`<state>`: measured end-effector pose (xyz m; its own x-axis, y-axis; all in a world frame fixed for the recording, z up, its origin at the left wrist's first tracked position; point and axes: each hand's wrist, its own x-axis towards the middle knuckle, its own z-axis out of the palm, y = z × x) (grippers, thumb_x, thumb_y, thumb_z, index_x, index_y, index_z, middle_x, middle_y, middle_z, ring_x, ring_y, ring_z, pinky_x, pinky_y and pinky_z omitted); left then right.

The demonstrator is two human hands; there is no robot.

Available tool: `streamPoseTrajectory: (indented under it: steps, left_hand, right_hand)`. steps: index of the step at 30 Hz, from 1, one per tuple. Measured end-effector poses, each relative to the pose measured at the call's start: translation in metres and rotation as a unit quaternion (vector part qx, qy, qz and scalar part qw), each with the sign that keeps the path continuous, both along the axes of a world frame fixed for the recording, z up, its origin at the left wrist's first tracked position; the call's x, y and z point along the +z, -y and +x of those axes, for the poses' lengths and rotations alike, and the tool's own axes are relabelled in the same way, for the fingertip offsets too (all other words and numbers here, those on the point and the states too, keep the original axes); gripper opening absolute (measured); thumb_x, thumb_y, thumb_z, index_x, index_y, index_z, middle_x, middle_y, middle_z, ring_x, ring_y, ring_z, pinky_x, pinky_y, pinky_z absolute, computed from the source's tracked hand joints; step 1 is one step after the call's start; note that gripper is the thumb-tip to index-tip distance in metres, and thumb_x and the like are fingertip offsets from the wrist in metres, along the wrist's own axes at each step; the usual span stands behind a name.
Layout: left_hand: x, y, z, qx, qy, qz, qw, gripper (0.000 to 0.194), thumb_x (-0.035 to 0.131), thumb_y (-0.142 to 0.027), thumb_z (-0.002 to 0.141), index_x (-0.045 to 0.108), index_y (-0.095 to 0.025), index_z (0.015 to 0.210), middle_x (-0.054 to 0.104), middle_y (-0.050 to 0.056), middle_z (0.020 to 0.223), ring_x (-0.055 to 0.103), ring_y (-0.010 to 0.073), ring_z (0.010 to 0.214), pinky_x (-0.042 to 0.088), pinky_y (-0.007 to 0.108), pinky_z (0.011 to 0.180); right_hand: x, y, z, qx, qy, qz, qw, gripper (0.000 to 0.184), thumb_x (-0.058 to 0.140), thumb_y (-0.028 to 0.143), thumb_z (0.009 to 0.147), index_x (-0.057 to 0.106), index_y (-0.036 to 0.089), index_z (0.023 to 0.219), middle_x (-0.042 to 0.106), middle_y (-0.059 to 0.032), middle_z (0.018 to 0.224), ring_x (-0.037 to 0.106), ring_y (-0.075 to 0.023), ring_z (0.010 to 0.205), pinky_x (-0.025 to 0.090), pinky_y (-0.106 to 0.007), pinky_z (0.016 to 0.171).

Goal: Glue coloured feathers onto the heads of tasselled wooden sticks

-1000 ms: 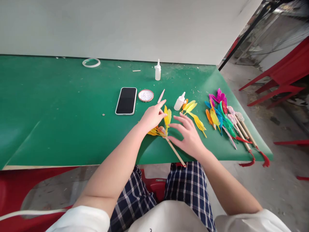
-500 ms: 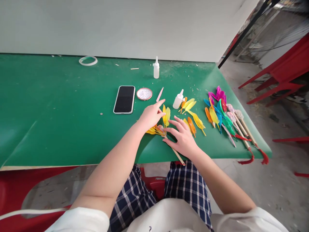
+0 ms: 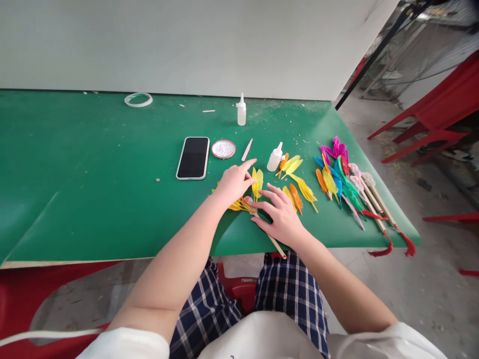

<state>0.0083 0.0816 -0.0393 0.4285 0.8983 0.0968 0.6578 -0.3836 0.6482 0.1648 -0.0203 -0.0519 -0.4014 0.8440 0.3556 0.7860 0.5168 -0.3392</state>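
My left hand (image 3: 235, 183) lies over a fan of yellow and orange feathers (image 3: 238, 205), with its index finger stretched out and another fingertip at the edge of an upright yellow feather (image 3: 257, 182). Fingers spread, my right hand (image 3: 281, 213) rests just right of that feather; its fingertips touch near the feather's base and a pale round piece (image 3: 248, 201). From there a thin wooden stick (image 3: 277, 246) slants toward me under the right hand, reaching past the table edge. Part of the fan is hidden beneath my left hand.
Around the hands lie a phone (image 3: 193, 158), a round lid (image 3: 223, 148), a pink pointed tool (image 3: 247, 149), two glue bottles (image 3: 275, 157) (image 3: 241, 110) and loose feathers (image 3: 305, 189). Coloured feathers (image 3: 339, 148) and tasselled sticks (image 3: 378, 204) lie right. A tape roll (image 3: 138, 100) sits far left.
The whole view has shifted slightly. Both hands stay in nearly the same place around the upright yellow feather, with no clear change of grip.
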Motion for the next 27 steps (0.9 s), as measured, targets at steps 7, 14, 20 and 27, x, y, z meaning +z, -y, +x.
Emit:
streamPoseTrajectory:
  steps: [7, 14, 20, 27]
  left_hand:
    - [0.0011, 0.0014, 0.0015, 0.002, -0.025, 0.003, 1.0, 0.058, 0.056, -0.019, 0.078, 0.037, -0.025, 0.132, 0.066, -0.001, 0.077, 0.06, 0.0151, 0.075, 0.044, 0.026, 0.072]
    - [0.0046, 0.0031, 0.0012, 0.001, -0.027, -0.006, 1.0, 0.056, 0.056, -0.019, 0.078, 0.037, -0.026, 0.131, 0.066, -0.001, 0.076, 0.06, 0.0143, 0.074, 0.044, 0.025, 0.07]
    - [0.0065, 0.0044, 0.0017, 0.014, -0.028, -0.013, 0.999, 0.052, 0.058, -0.021, 0.077, 0.041, -0.027, 0.126, 0.065, -0.002, 0.074, 0.061, 0.0143, 0.073, 0.044, 0.025, 0.069]
    - [0.0048, 0.0038, 0.0017, 0.013, -0.029, -0.005, 0.999, 0.05, 0.058, -0.021, 0.077, 0.043, -0.028, 0.124, 0.066, -0.003, 0.073, 0.061, 0.0145, 0.072, 0.043, 0.026, 0.068]
  right_hand:
    - [0.0014, -0.0002, -0.0011, 0.005, 0.0, -0.007, 1.0, 0.029, 0.051, 0.037, 0.081, 0.061, 0.022, 0.104, 0.053, -0.0076, 0.12, 0.031, -0.0282, 0.127, 0.032, -0.047, 0.101]
    - [0.0002, -0.0009, -0.0009, 0.009, -0.004, -0.005, 1.0, 0.028, 0.05, 0.037, 0.081, 0.062, 0.021, 0.102, 0.053, -0.0077, 0.12, 0.032, -0.0279, 0.127, 0.033, -0.046, 0.101]
    - [-0.0011, -0.0013, -0.0012, 0.014, -0.004, 0.0, 1.0, 0.027, 0.051, 0.036, 0.081, 0.062, 0.021, 0.101, 0.054, -0.0073, 0.119, 0.032, -0.0278, 0.126, 0.033, -0.045, 0.101]
    - [-0.0019, -0.0027, -0.0013, 0.016, -0.007, 0.004, 1.0, 0.026, 0.052, 0.036, 0.081, 0.062, 0.02, 0.099, 0.055, -0.0079, 0.117, 0.034, -0.0282, 0.125, 0.034, -0.046, 0.1]
